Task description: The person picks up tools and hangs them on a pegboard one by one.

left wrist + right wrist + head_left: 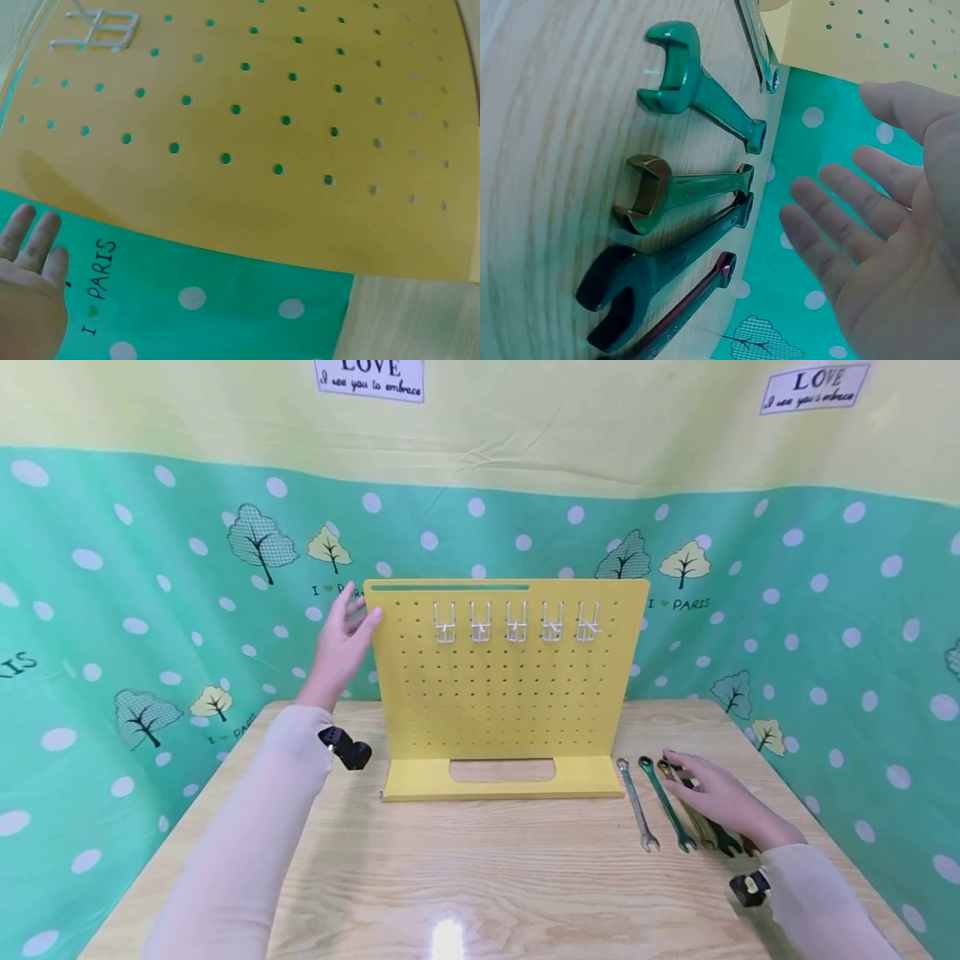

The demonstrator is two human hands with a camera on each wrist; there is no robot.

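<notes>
A yellow pegboard [502, 693] stands upright on its base, with several white wire hooks [516, 625] in a row near its top. My left hand [341, 643] is at the board's upper left edge, fingers spread; whether it touches the edge I cannot tell. At the right lie several combination wrenches: a silver wrench [637, 806], a green wrench [720, 105], a gold wrench [701, 187], a dark wrench [679, 251] and a reddish wrench [694, 300]. Above them is my right hand [712, 791], its fingers loosely extended and holding nothing. It partly covers the wrenches in the head view.
A wooden table [480, 860] bears the board and wrenches. Behind and beside it hangs a green and yellow curtain [150, 610] with white dots and trees. The board's base [420, 781] has a cutout and a raised front lip.
</notes>
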